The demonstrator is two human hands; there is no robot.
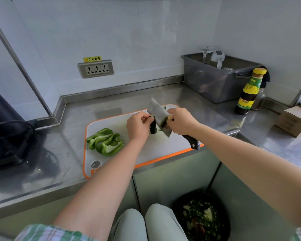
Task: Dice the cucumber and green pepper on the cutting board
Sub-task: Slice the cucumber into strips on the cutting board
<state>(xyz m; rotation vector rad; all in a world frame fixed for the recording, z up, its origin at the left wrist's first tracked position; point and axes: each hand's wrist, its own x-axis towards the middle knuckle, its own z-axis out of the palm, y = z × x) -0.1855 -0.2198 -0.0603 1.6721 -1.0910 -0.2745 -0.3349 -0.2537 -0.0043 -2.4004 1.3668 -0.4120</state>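
A white cutting board [121, 122] with an orange rim lies on the steel counter. Two green pepper halves [105, 142] rest open side up on its left part. My left hand [138, 126] pinches a short, dark green piece of cucumber [153, 128] and holds it upright over the middle of the board. My right hand [180, 121] grips a cleaver [157, 110] at the back of the blade. The blade is tilted up against the cucumber with a green scrap stuck to it. Its black handle [192, 143] sticks out free below my hand.
A grey plastic tub [215, 84] stands at the back right, with a dark sauce bottle [248, 94] and a cardboard box [293, 121] beside it. A black appliance with a cable [8, 136] fills the left. A wall socket [95, 68] is behind. A waste bin [202, 220] sits on the floor.
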